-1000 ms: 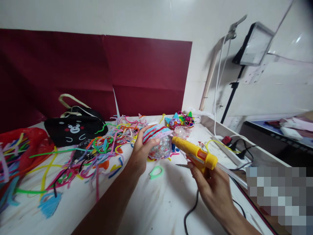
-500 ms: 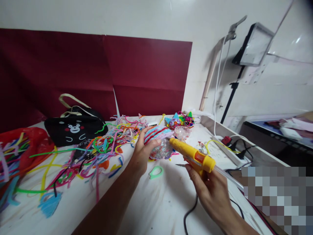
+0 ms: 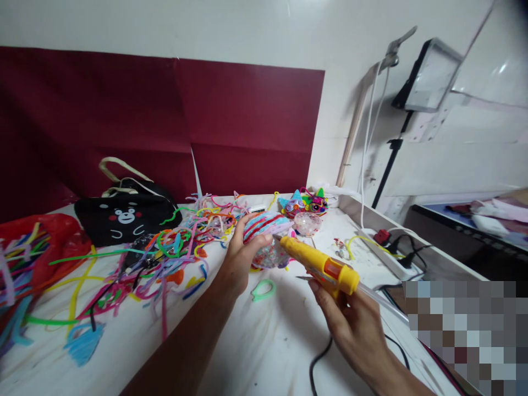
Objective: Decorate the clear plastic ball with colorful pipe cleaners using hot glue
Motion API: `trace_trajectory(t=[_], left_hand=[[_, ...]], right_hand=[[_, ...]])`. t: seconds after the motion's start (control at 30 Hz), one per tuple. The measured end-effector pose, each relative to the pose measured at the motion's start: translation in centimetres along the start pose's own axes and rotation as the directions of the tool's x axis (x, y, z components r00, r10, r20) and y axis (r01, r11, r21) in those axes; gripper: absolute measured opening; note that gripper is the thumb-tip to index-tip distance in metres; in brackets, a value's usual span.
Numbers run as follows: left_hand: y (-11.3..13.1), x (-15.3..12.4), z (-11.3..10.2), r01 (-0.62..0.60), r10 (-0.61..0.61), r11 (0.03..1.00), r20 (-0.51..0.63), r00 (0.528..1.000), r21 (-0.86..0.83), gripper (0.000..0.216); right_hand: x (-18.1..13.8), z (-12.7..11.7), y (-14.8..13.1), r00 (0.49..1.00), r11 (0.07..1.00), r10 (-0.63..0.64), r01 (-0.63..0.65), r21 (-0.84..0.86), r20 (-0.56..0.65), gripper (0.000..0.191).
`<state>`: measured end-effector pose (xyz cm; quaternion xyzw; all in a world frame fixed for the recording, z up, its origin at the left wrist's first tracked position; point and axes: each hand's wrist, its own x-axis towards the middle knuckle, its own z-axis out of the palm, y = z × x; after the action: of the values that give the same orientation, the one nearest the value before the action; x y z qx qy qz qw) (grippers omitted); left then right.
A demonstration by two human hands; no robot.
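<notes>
Striped ball (image 3: 264, 224): mid-table, glittery clear underside showing.
Left hand (image 3: 240, 254): clamped on the ball, thumb across its near side.
Right hand (image 3: 358, 319): closed round the handle of the yellow glue gun (image 3: 311, 256).
Nozzle (image 3: 278, 237): aimed at the ball beside the left thumb; contact unclear.
Green loop (image 3: 264, 297): on the white tabletop (image 3: 256, 341), nearer the wearer.
Pipe cleaners (image 3: 181, 242): tangled, left.
Power strip (image 3: 390, 258): right.

The left hand (image 3: 240, 254) holds a striped ball (image 3: 266, 224), the right hand (image 3: 355, 323) a glue gun (image 3: 315, 258) just right of the ball, and a bag (image 3: 132, 225) stands left of it.
</notes>
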<state>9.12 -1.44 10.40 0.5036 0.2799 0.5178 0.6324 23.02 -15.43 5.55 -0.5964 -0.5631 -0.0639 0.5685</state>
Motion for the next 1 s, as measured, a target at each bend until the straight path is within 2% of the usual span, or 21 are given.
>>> trace_trajectory(t=[0.3,0.67,0.87,1.0], left_hand=[[0.02,-0.07,-0.06,-0.023,0.023,1.000,-0.001,1.000,0.007,0.063],[0.11,-0.09,-0.14,-0.031,0.031,1.000,-0.007,0.999,0.006,0.063],[0.21,-0.07,-0.06,-0.039,0.039,0.999,-0.005,0.999,0.011,0.061],[0.25,-0.05,-0.10,-0.028,0.028,1.000,-0.007,1.000,0.007,0.063]], right_hand=[[0.25,0.14,-0.22,0.990,0.992,0.122,-0.120,0.027,-0.065,0.026],[0.71,-0.15,-0.23,0.985,0.990,0.138,-0.135,0.042,-0.105,0.025],[0.48,-0.10,0.07,0.980,0.984,0.176,-0.171,0.058,-0.090,0.026],[0.54,-0.07,-0.19,0.984,0.987,0.155,-0.150,0.059,-0.087,0.028]])
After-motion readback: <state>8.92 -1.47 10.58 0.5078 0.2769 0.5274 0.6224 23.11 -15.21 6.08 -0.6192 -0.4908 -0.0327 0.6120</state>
